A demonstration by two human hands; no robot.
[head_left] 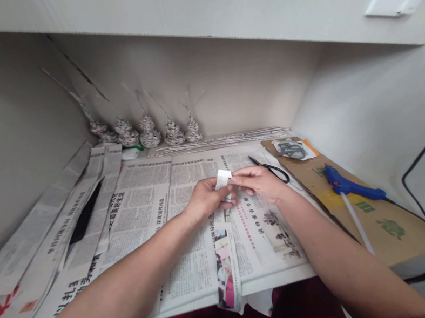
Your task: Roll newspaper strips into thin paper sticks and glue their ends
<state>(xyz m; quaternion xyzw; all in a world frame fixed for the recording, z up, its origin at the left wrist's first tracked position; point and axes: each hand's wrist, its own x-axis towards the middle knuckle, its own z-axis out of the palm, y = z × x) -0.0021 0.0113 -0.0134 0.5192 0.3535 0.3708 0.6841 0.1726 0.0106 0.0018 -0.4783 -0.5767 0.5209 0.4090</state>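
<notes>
A narrow newspaper strip [225, 266] hangs down over the table's front edge, its upper end held up between both hands. My left hand [214, 194] is closed around that upper end, thumb on top. At the strip's top right corner, my right hand [251, 178] pinches the paper between thumb and fingers. Just beyond the right hand, black-handled scissors [274, 170] lie on the newspaper sheets [184, 186] that cover the table.
Several woven paper gourds [149, 132] stand along the back wall, beside thin paper rods [225, 140]. Cut newspaper strips [64, 229] and a black blade-like object [86, 214] lie left. On cardboard [399, 236] at right rests a blue glue gun [351, 186]. A shelf [169, 7] overhangs.
</notes>
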